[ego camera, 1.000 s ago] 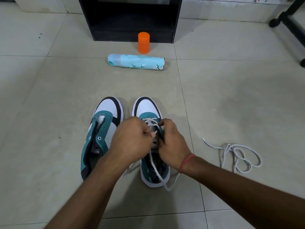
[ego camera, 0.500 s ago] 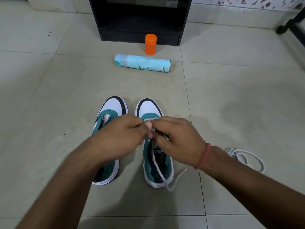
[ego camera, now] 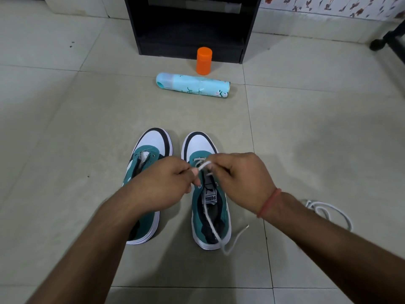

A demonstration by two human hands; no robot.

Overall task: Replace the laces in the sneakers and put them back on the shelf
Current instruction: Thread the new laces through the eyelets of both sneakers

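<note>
Both hands, the left hand and the right hand, are pinching the white lace above the right sneaker, beside the unlaced left sneaker. Lacing is continuing; next, I think, comes threading the following eyelet.

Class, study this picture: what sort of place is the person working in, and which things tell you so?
Probably a room in a home: a tiled floor, a black shelf unit against a flower-patterned wall, and a spray can lying nearby.
</note>
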